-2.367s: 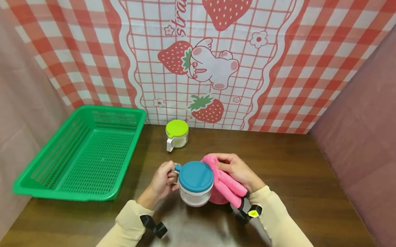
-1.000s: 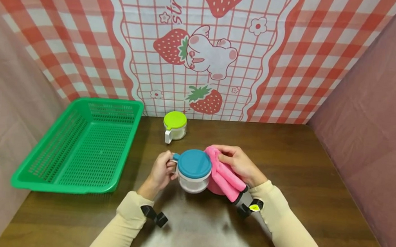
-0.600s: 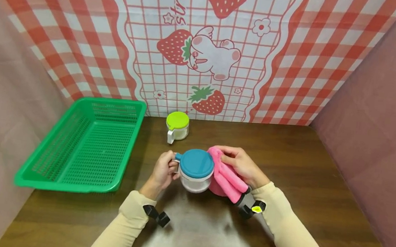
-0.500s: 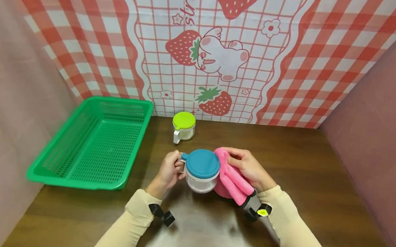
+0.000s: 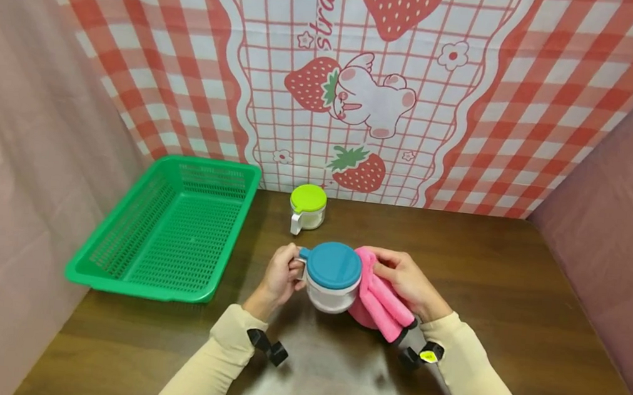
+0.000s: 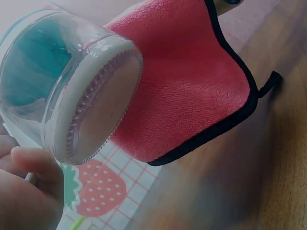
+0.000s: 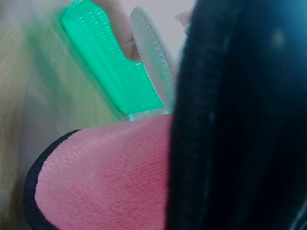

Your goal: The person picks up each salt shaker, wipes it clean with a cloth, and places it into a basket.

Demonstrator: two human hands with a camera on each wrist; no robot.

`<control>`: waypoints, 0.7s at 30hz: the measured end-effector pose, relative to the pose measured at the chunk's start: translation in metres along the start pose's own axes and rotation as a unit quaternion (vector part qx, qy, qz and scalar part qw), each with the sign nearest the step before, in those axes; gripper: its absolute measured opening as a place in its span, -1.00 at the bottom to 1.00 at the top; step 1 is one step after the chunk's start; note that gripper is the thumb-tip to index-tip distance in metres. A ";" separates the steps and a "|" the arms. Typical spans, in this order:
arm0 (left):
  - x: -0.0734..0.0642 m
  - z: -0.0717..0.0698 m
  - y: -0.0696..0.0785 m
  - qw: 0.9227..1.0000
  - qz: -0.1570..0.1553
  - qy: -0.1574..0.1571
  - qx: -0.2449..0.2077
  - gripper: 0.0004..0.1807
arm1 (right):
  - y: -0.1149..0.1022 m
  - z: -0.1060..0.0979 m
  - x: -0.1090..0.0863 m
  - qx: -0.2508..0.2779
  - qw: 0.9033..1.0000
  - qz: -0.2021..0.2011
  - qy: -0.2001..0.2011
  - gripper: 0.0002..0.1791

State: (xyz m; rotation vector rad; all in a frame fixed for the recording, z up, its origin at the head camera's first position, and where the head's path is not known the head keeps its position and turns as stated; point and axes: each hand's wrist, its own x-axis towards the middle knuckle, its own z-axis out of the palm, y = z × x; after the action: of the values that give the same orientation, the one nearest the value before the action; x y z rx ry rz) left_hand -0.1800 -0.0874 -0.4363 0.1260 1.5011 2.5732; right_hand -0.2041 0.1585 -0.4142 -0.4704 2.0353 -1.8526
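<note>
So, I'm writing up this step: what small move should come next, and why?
Perhaps slide the pink cloth along the side of the blue-lidded jar: the right hand holds it against that side, and the left hand grips the handle, which should steady the jar.

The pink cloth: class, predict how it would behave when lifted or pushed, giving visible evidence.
The pink cloth is probably floppy, since it drapes in folds below the right hand. It looks thin at its black edging, so it is likely light for its size. Its fuzzy surface suggests it would not be slippery to hold.
</note>
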 end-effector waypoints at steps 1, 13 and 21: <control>0.000 0.000 -0.001 1.000 -0.003 -0.001 0.001 -0.70 | 0.000 0.001 -0.001 -0.008 1.000 -0.001 0.001 -0.47; -0.003 -0.006 -0.001 0.999 0.009 -0.045 0.017 -0.69 | 0.000 0.003 0.003 -0.049 0.999 -0.009 -0.013 -0.50; -0.005 -0.007 0.002 0.995 0.005 -0.098 0.010 -0.68 | -0.004 0.004 0.012 -0.060 0.996 -0.001 -0.067 -0.49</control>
State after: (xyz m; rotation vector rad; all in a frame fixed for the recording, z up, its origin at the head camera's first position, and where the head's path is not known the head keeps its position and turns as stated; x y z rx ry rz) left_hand -0.1761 -0.0951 -0.4380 0.3782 1.4574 2.4690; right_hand -0.2131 0.1494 -0.4109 -0.6129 2.0633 -1.6579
